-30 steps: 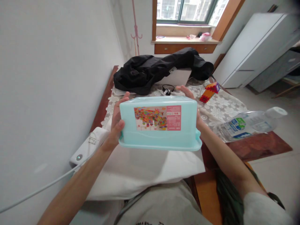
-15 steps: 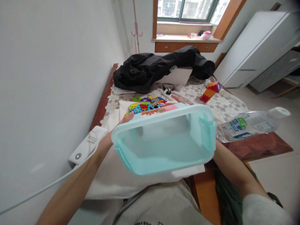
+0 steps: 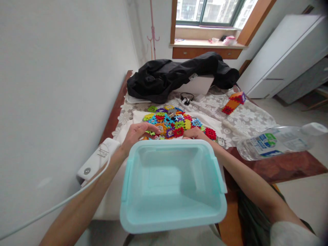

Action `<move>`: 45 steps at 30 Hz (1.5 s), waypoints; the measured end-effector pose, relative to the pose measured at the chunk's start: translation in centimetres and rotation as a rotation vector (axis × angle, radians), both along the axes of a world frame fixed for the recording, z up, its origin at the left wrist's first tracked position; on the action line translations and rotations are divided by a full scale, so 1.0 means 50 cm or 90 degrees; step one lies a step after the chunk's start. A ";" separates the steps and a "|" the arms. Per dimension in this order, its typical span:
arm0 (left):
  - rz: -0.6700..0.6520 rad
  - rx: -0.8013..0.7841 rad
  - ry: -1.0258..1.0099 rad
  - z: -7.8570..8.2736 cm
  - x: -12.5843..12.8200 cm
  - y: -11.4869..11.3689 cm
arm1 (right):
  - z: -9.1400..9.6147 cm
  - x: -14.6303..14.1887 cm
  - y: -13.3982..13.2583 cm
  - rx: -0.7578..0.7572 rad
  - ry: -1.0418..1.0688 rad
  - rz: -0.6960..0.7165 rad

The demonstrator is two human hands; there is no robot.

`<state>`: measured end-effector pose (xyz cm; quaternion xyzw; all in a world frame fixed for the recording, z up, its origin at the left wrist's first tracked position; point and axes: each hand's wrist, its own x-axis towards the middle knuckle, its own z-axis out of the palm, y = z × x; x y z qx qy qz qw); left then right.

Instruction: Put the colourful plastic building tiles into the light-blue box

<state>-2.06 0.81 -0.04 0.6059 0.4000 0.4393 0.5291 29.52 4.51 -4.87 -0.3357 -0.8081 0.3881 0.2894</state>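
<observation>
The light-blue plastic box (image 3: 173, 186) sits open side up, nearest the person and against the lap, with nothing inside it. Both hands wrap its far rim: the left hand (image 3: 137, 133) at the far left corner, the right hand (image 3: 196, 133) at the far right corner, fingers curled down behind the wall, so how tightly they clamp it I cannot tell. It looks like thin, stiff, smooth plastic, light while empty and a little slippery; the rolled rim and the two side clips give the surest hold. Just beyond the box lies one heap of small bright toy blocks (image 3: 174, 123) on a white cloth (image 3: 215, 123), too many and too tangled to count. Further beyond the box, to the right, stands one small built block tower (image 3: 233, 102). Right of the box lies one clear water bottle (image 3: 279, 141) on its side. Left of the box is one white charger (image 3: 98, 159) with its cable
</observation>
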 end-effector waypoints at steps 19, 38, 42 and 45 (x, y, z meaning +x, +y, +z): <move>-0.262 -0.312 -0.233 0.012 0.004 -0.013 | 0.090 -0.022 0.090 0.297 -0.413 0.016; -0.385 -0.391 -0.257 -0.004 -0.008 -0.018 | 0.181 -0.067 0.109 0.185 -0.520 0.072; -0.336 -0.358 -0.249 -0.009 0.002 -0.018 | 0.186 -0.055 0.121 0.212 -0.462 0.066; -0.320 -0.343 -0.243 -0.015 0.004 -0.018 | 0.196 -0.045 0.126 0.217 -0.400 0.050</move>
